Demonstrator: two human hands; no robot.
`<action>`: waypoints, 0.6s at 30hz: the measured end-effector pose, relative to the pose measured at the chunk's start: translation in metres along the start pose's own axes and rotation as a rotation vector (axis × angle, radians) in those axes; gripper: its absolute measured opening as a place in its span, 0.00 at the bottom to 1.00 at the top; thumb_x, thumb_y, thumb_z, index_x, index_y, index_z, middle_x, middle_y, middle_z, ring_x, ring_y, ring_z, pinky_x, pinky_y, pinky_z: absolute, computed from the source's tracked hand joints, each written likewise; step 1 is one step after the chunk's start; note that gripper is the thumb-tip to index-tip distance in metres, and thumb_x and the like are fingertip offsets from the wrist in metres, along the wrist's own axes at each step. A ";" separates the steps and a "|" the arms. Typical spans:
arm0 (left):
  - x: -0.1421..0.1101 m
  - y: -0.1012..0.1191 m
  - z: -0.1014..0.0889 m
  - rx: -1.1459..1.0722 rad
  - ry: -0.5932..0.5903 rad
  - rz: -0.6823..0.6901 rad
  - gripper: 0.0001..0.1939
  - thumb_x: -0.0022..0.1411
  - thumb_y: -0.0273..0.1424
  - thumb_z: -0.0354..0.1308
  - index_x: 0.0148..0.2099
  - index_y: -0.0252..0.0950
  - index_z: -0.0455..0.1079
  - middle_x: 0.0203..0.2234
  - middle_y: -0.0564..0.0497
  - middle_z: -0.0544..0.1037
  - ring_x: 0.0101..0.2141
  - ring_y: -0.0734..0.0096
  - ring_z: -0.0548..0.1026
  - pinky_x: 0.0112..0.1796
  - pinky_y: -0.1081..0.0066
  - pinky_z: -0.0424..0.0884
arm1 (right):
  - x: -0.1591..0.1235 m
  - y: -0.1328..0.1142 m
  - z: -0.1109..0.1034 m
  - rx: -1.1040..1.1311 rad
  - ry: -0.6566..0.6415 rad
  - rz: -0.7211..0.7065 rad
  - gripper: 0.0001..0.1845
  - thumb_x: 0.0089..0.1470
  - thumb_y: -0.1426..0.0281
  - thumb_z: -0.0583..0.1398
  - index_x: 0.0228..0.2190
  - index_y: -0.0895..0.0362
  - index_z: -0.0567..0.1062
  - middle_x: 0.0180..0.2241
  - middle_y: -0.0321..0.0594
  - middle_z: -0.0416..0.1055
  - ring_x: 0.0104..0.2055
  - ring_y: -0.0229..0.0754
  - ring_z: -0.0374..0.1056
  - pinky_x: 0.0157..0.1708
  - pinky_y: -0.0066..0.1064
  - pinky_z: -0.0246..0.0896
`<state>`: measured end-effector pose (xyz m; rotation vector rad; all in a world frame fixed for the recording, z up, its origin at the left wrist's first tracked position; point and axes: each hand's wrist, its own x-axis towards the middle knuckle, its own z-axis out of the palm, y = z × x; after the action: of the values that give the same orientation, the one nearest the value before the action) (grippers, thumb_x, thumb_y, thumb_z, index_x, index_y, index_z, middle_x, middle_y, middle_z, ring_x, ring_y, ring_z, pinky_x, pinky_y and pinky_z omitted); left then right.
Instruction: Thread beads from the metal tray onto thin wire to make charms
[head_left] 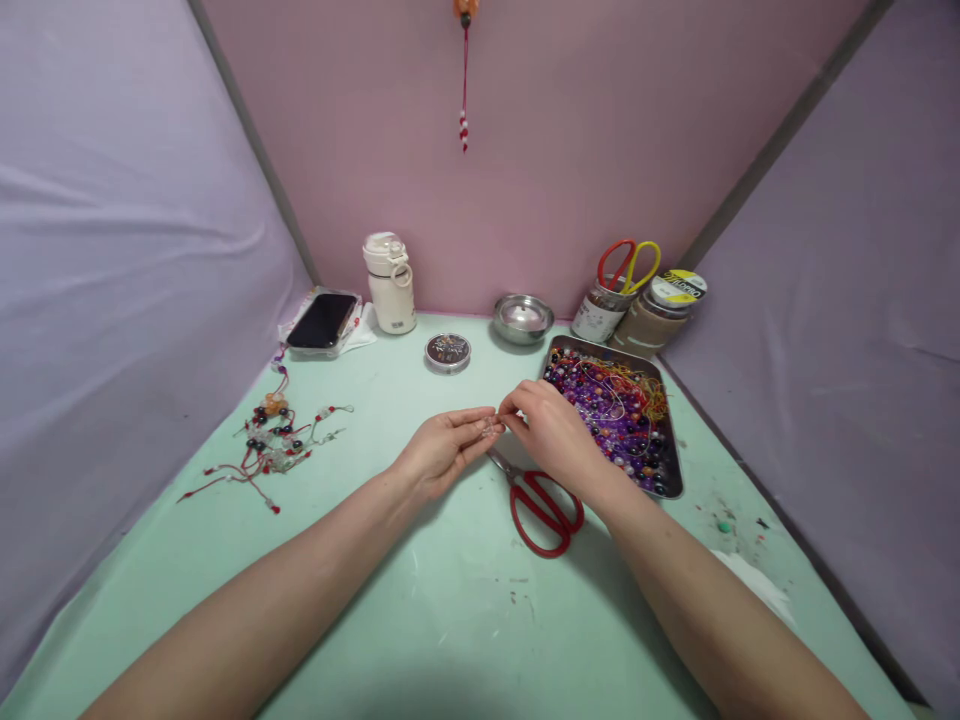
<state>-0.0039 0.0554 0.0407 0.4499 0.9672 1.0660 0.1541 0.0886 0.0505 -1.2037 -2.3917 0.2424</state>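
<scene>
My left hand (448,446) is held over the middle of the table, its fingers closed around a few small clear beads (491,427). Fingertips of my right hand (551,425) pinch together at the same beads, meeting the left fingertips; any thread between them is too fine to make out. Just below the hands lies a pair of red-handled scissors (541,518), its blades partly under my fingers. Right beside my right hand stands a metal tray (677,462) full of purple, black, red and clear beads with tangled cords.
Beaded red cords (274,445) lie at the left. Along the back stand a phone (322,321), a white bottle (391,290), a round flat case (448,352), a steel bowl (523,322), a jar (598,316) holding scissors and a lidded jar (652,322). A beaded cord (465,80) hangs above.
</scene>
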 end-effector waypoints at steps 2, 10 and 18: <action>0.001 -0.001 0.000 -0.004 -0.006 -0.004 0.10 0.58 0.15 0.54 0.37 0.26 0.76 0.33 0.42 0.80 0.35 0.74 0.78 0.47 0.73 0.73 | 0.000 0.000 0.000 0.004 -0.005 -0.004 0.06 0.55 0.76 0.58 0.27 0.57 0.72 0.30 0.39 0.70 0.37 0.43 0.62 0.39 0.32 0.57; 0.002 -0.001 -0.002 -0.017 0.000 0.016 0.09 0.58 0.15 0.54 0.38 0.25 0.75 0.35 0.39 0.80 0.38 0.69 0.79 0.47 0.72 0.73 | 0.000 0.000 -0.004 -0.011 0.006 0.014 0.06 0.55 0.76 0.58 0.27 0.57 0.71 0.30 0.39 0.69 0.37 0.43 0.62 0.39 0.33 0.57; 0.002 -0.001 -0.002 0.002 0.014 0.001 0.09 0.58 0.16 0.54 0.39 0.26 0.74 0.36 0.40 0.79 0.37 0.71 0.79 0.46 0.72 0.74 | 0.001 0.000 -0.002 -0.002 -0.011 0.010 0.06 0.55 0.76 0.57 0.27 0.57 0.72 0.30 0.39 0.69 0.37 0.43 0.63 0.41 0.33 0.57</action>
<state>-0.0046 0.0565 0.0385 0.4452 0.9807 1.0697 0.1546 0.0894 0.0522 -1.2182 -2.3966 0.2498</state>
